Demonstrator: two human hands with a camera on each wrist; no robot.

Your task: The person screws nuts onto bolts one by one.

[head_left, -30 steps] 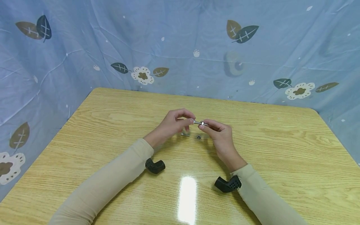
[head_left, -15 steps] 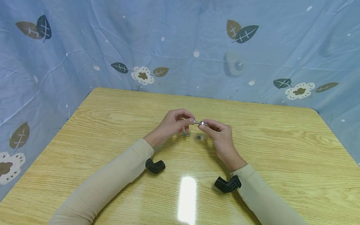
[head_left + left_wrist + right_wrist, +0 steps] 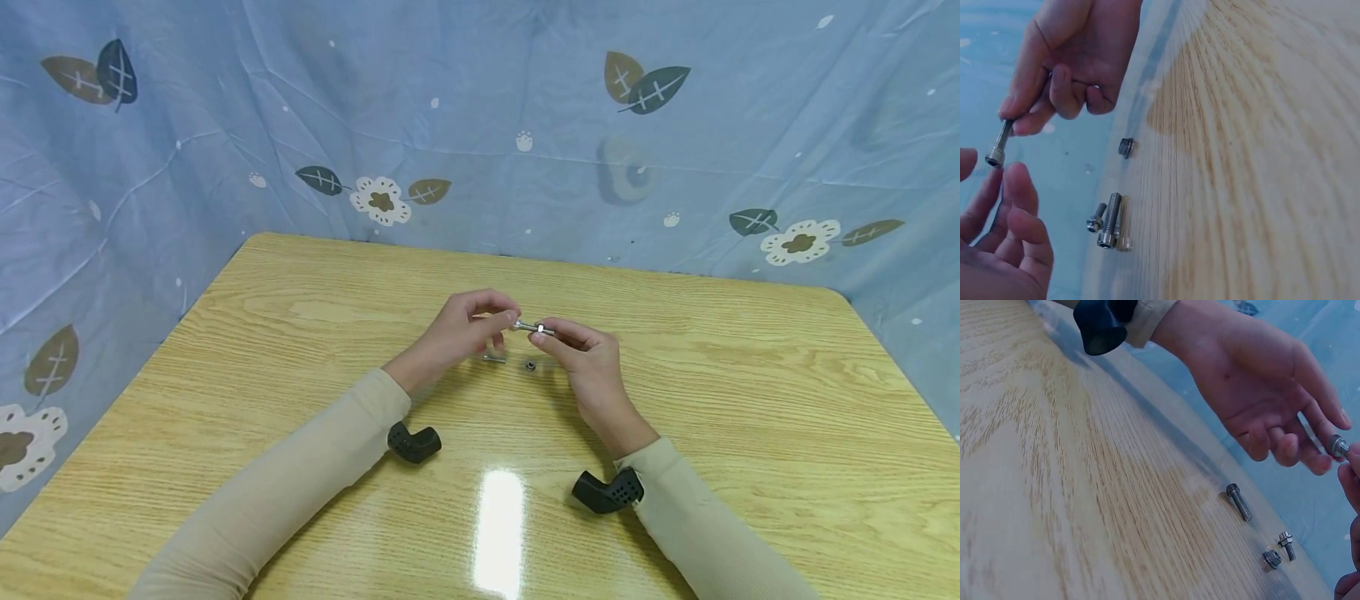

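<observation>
In the head view, my left hand has its thumb and forefinger curled about the head of a silver bolt. The wrist views show a little space between the thumb and the bolt's socket head. A shiny hex nut sits around the bolt's shank, and my right hand pinches it between thumb and forefinger. Raised above the table, the bolt lies nearly level between both hands. Below them, a loose socket-head bolt, a smaller flanged bolt and a flange nut rest on the tabletop.
The wood-grain table runs back to a blue patterned curtain. Black angled wrist mounts hang off both sleeves. A bright glare patch shines on the table's near part.
My left fingertips shift slightly at the bolt's head, which shows a little more now. The right hand and the loose parts stay where they were.
</observation>
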